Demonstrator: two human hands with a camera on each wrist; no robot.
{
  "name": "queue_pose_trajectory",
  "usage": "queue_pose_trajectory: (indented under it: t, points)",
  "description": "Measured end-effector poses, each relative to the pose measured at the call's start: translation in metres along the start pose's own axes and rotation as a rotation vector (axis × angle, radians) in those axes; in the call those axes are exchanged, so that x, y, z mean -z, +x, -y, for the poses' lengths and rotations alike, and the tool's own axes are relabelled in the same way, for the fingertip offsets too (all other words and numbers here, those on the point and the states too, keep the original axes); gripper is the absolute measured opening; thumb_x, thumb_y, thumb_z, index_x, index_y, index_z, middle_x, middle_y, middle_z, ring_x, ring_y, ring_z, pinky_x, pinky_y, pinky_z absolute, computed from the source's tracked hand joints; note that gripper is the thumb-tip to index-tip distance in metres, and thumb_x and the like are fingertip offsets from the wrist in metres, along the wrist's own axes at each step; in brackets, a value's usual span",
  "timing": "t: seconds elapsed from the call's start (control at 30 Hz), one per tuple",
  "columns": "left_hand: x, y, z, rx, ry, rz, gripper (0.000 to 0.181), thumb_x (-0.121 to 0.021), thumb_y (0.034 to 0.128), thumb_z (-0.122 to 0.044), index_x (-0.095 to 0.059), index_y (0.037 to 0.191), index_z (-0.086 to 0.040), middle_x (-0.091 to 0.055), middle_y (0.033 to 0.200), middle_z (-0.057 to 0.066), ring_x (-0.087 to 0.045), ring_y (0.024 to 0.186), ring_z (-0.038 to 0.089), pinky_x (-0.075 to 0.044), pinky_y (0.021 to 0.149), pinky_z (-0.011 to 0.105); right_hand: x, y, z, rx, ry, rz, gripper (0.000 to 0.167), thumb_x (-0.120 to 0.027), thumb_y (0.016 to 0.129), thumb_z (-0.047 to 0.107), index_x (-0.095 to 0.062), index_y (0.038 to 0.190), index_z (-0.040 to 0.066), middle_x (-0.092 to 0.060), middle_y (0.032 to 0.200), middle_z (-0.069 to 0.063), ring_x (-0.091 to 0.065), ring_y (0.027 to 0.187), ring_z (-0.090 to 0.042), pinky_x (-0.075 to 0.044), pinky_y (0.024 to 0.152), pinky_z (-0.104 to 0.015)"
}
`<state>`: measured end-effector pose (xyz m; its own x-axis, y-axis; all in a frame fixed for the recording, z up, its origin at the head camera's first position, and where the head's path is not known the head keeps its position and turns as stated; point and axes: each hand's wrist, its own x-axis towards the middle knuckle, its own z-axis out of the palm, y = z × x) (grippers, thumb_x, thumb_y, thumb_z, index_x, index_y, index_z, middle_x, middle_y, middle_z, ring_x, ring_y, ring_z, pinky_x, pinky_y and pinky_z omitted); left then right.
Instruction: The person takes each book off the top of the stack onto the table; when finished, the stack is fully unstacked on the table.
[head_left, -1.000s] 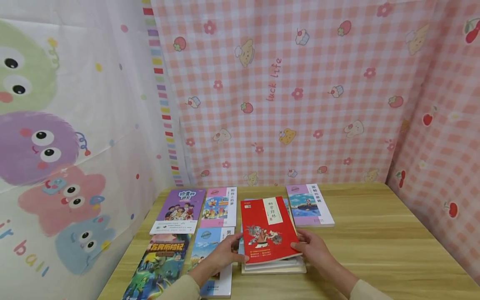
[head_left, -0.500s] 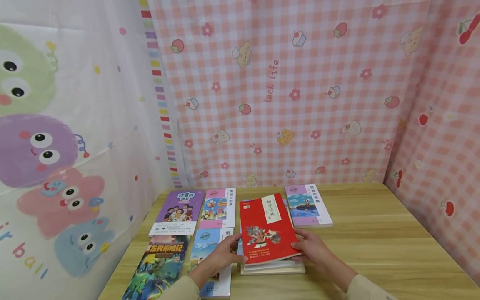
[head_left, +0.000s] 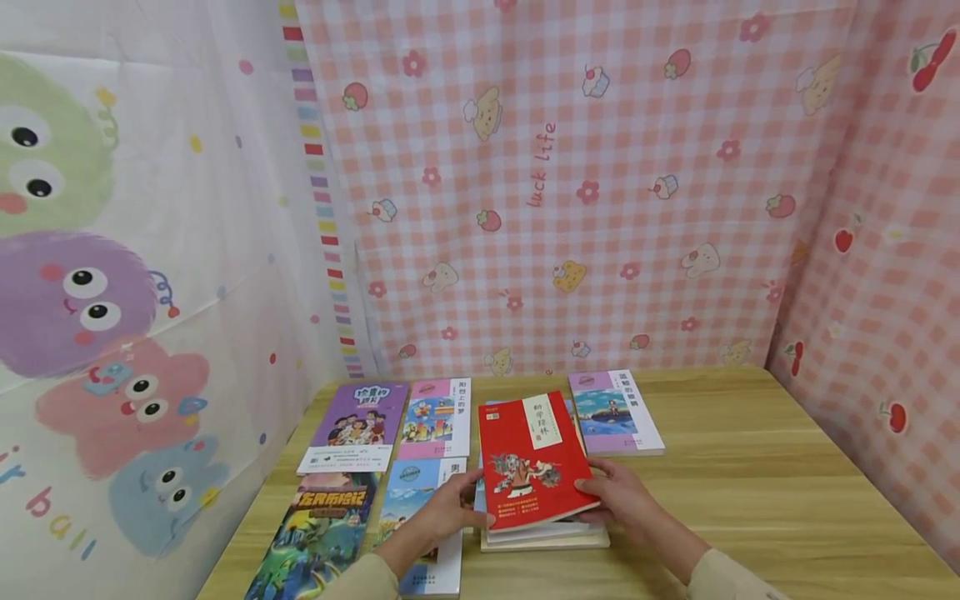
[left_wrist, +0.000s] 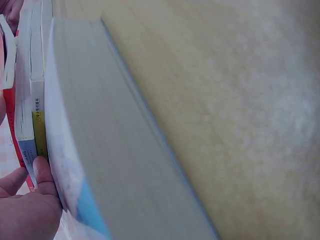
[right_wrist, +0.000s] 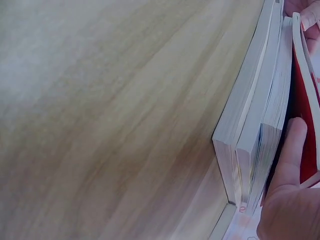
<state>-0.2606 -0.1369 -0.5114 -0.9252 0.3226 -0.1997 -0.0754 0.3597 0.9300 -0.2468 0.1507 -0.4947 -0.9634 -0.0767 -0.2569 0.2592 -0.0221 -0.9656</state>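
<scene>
A red paperback book (head_left: 534, 467) lies slanted on top of a small stack of books (head_left: 547, 540) in the head view. My right hand (head_left: 622, 496) holds its right edge, thumb on the cover and fingers underneath. In the right wrist view, a finger of this right hand (right_wrist: 287, 210) reaches between the red book (right_wrist: 306, 115) and the stacked books (right_wrist: 245, 145). My left hand (head_left: 450, 504) pinches the red book's lower left edge. One finger of the left hand (left_wrist: 30, 210) touches the stacked books' spines (left_wrist: 37, 125) in the left wrist view. The stack's lower covers are mostly hidden.
Left of the stack lie a purple book (head_left: 360, 417), a pink book (head_left: 431, 417), a blue book (head_left: 408, 492) and a dark green adventure book (head_left: 318, 525). A pink-and-white book (head_left: 611, 412) lies behind at right. Patterned cloth (head_left: 585, 208) hangs behind the wooden table (head_left: 757, 492).
The head view has shifted slightly. Both hands stay at the red book, and the right thumb sits a little further in over its cover.
</scene>
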Motion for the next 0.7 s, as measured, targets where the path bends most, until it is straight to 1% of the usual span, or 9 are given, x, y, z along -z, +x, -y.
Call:
queue_pose_trajectory:
  t: [0.13, 0.2, 0.4, 0.57, 0.7]
  points:
    - [0.0001, 0.0006, 0.0003, -0.004, -0.003, 0.002, 0.082, -0.082, 0.0786, -0.003, -0.043, 0.150, -0.008, -0.055, 0.131, 0.014, -0.054, 0.113, 0.029, -0.043, 0.100, 0.053, -0.0011, 0.0015, 0.0010, 0.025, 0.008, 0.017, 0.054, -0.056, 0.094, -0.003, -0.036, 0.144, -0.011, -0.061, 0.121, -0.028, -0.070, 0.084, -0.030, -0.060, 0.071, -0.043]
    - [0.0000, 0.0007, 0.0002, -0.003, -0.006, 0.000, 0.082, -0.082, 0.0786, -0.003, -0.043, 0.150, -0.008, -0.054, 0.132, 0.015, -0.054, 0.115, 0.030, -0.043, 0.101, 0.053, -0.0017, 0.0027, 0.0006, 0.034, 0.008, 0.011, 0.055, -0.054, 0.094, -0.005, -0.036, 0.145, -0.011, -0.059, 0.125, -0.029, -0.070, 0.085, -0.030, -0.060, 0.073, -0.043]
    - [-0.0008, -0.0006, -0.0010, 0.006, -0.012, -0.004, 0.081, -0.082, 0.0796, -0.002, -0.042, 0.150, -0.006, -0.051, 0.137, 0.018, -0.051, 0.120, 0.034, -0.042, 0.103, 0.055, -0.0049, 0.0020, -0.0003, 0.047, 0.010, -0.043, 0.059, -0.054, 0.092, -0.008, -0.034, 0.147, -0.010, -0.054, 0.131, -0.033, -0.069, 0.086, -0.031, -0.060, 0.072, -0.046]
    - [-0.0014, -0.0017, -0.0011, -0.002, -0.005, -0.009, 0.078, -0.079, 0.0823, -0.001, -0.039, 0.150, 0.000, -0.045, 0.143, 0.024, -0.047, 0.126, 0.041, -0.041, 0.103, 0.055, -0.0037, -0.0019, 0.0009, 0.055, -0.017, -0.081, 0.060, -0.053, 0.091, -0.008, -0.035, 0.148, -0.008, -0.050, 0.135, -0.034, -0.069, 0.083, -0.030, -0.060, 0.070, -0.046]
    - [-0.0007, -0.0006, -0.0006, -0.012, 0.006, -0.013, 0.077, -0.077, 0.0828, 0.002, -0.039, 0.150, 0.001, -0.045, 0.143, 0.024, -0.047, 0.126, 0.040, -0.043, 0.102, 0.053, -0.0001, -0.0043, 0.0028, 0.042, -0.032, -0.109, 0.060, -0.053, 0.091, -0.007, -0.037, 0.149, -0.005, -0.050, 0.137, -0.034, -0.068, 0.082, -0.029, -0.060, 0.070, -0.044]
